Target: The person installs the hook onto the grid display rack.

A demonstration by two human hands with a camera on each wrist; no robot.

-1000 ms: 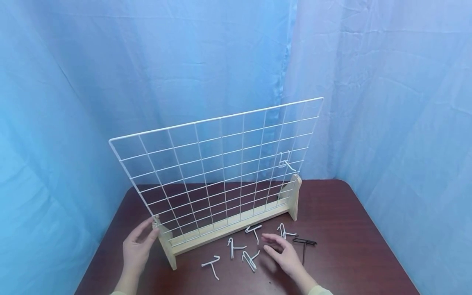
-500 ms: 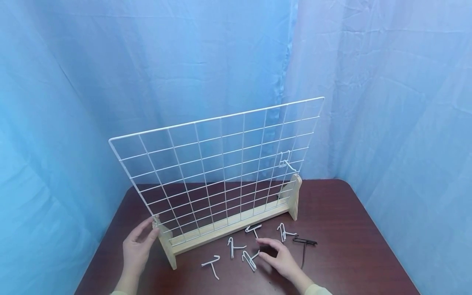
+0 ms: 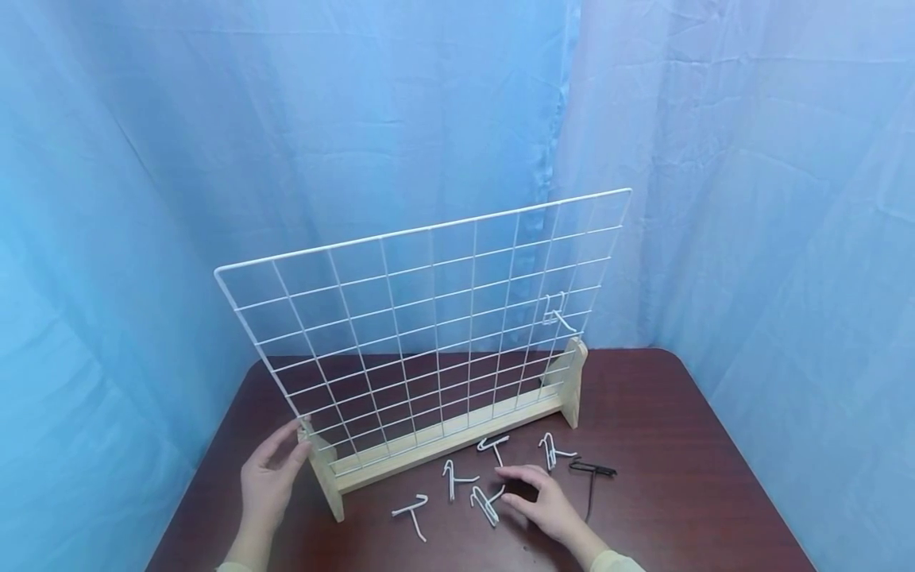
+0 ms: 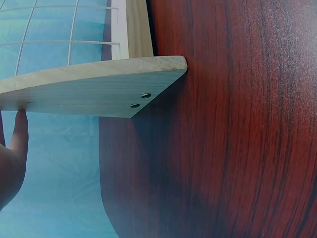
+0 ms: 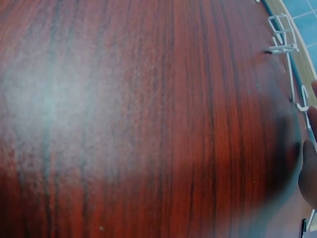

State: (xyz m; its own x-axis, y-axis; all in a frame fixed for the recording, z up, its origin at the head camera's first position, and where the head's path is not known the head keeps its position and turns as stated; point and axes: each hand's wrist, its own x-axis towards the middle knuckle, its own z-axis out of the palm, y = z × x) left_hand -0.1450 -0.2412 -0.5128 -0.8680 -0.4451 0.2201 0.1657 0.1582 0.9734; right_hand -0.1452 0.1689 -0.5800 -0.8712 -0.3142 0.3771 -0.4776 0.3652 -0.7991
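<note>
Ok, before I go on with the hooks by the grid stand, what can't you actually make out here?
- Head view: whether the right hand touches the white hook at its fingertips; too small to tell.
- Right wrist view: most of that hand is cut off by the right edge.
- Left wrist view: the left hand is cut by the left edge; one finger meets the wooden foot.
- Head view: how the hung hook grips the wire grid.

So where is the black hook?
In the head view, the black metal hook lies on the dark wooden table, right of the right hand, beside a white wire hook.
</note>
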